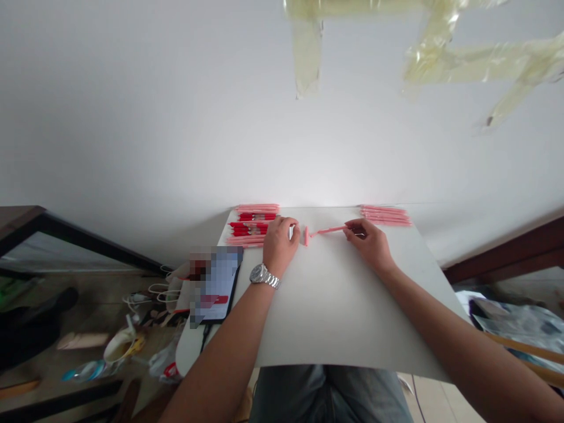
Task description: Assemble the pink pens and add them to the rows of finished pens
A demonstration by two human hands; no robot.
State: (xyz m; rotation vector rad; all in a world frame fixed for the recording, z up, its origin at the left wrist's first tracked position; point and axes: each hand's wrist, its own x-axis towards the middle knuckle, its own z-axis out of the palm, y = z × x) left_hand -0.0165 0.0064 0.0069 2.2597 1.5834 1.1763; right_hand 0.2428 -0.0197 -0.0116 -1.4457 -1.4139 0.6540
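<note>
My right hand (365, 238) pinches one end of a slim pink pen-like stick (332, 230) between thumb and fingers. Its thin end points left, towards a short pink piece (306, 236), perhaps a cap, on the white table (326, 305). Just left of that piece is my left hand (282, 238), thumb and forefinger curled together; whatever may be between them is hidden. Behind the left hand, red pens (253, 229) lie among rows of pink sticks (258, 208). A bundle of similar pink sticks (385, 215) rests at the table's back right.
A tablet or large phone (220, 288), partly blurred, lies by the table's left edge with a cable (205, 338) attached. The white wall (264, 117) rises directly behind the table. Left on the floor are a cup (118, 346) and a plastic bottle (88, 371).
</note>
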